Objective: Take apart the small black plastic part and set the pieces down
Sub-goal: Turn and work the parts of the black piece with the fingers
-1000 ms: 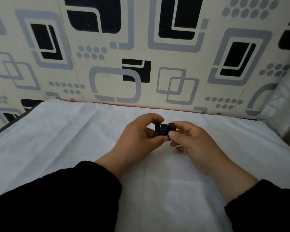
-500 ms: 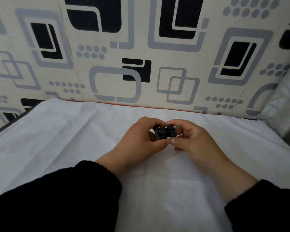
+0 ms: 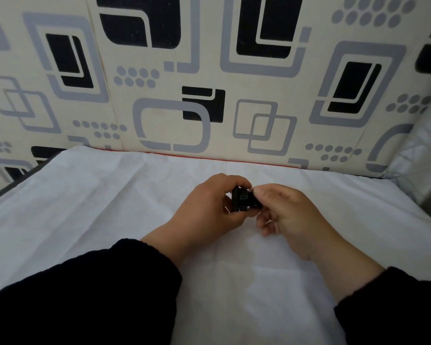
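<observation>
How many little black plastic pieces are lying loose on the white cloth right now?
0. The only black plastic part in view is held above the white cloth, pinched between the left hand and right hand. The hands or sleeves could hide a loose piece.

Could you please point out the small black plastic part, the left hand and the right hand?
black plastic part (image 3: 243, 200): head view, its exposed middle.
left hand (image 3: 204, 207): head view, back of hand.
right hand (image 3: 291, 215): head view, back of hand.
</observation>
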`<state>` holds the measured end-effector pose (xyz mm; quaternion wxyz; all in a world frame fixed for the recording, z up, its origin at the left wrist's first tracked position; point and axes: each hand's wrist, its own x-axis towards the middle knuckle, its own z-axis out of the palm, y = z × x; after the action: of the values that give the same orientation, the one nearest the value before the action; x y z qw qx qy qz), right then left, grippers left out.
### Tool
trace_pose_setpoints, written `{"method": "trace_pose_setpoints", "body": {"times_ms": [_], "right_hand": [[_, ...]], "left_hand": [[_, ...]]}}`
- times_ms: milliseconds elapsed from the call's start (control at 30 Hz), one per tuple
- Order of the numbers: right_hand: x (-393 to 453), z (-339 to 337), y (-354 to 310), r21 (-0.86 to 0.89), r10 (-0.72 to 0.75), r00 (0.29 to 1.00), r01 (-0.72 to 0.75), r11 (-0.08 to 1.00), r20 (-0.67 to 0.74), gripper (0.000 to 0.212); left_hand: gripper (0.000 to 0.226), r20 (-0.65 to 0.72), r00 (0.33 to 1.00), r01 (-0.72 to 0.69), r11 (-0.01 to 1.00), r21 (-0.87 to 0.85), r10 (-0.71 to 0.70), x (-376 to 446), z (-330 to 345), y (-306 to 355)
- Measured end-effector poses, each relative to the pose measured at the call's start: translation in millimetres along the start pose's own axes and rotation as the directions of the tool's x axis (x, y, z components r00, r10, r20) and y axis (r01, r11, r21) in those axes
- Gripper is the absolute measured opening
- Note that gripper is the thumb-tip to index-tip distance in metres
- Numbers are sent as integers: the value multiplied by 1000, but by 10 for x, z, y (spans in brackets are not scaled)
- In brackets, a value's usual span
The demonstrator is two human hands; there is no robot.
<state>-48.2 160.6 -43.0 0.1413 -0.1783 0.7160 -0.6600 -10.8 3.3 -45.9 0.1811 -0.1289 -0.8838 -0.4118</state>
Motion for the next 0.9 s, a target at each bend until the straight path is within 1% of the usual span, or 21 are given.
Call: {"method": "trace_pose_setpoints", "body": {"times_ms": [100, 167, 233, 333, 567, 600, 667, 700, 733, 767, 833, 900], "right_hand": [[5, 15, 15, -46, -59, 998, 58, 997, -22, 8], [4, 10, 20, -54, -103, 995, 101, 993, -21, 18], [3, 5, 20, -60, -145, 989, 144, 988, -12, 26], [-8, 5, 9, -38, -179, 984, 179, 983, -1, 32], [-14, 5, -12, 32, -178, 984, 177, 984, 29, 35], [-14, 6, -12, 59, -153, 988, 151, 987, 31, 30], [-9, 11, -5, 111, -68, 998, 66, 992, 17, 12], [-5, 12, 0, 104, -27, 1000, 27, 994, -5, 8], [0, 13, 8, 75, -7, 1000, 8, 997, -20, 11], [5, 15, 15, 43, -6, 1000, 8, 999, -30, 11], [5, 26, 10, 8, -56, 997, 56, 998, -50, 6], [-1, 22, 7, -15, -119, 991, 119, 993, -58, 13]], "left_hand": [[26, -16, 999, 36, 999, -32, -36, -5, 6, 3], [20, -20, 994, 102, 990, -96, -105, -2, 2, -8], [19, 4, 986, 164, 979, -124, -165, 2, -2, -31], [17, 37, 979, 206, 967, -148, -202, -1, -5, -51], [20, 8, 983, 179, 940, -289, -185, 3, -25, -22], [21, 4, 985, 168, 944, -284, -174, 2, -26, -18], [26, 1, 991, 127, 960, -248, -131, -4, -27, -11], [28, 2, 995, 98, 971, -217, -99, -10, -21, -5], [29, 3, 998, 68, 980, -185, -68, -15, -14, 4], [28, 2, 999, 43, 986, -158, -43, -19, -7, 14], [26, -4, 1000, 26, 989, -144, -27, -22, -4, 19], [24, -8, 998, 58, 986, -157, -60, -23, -10, 10]]}}
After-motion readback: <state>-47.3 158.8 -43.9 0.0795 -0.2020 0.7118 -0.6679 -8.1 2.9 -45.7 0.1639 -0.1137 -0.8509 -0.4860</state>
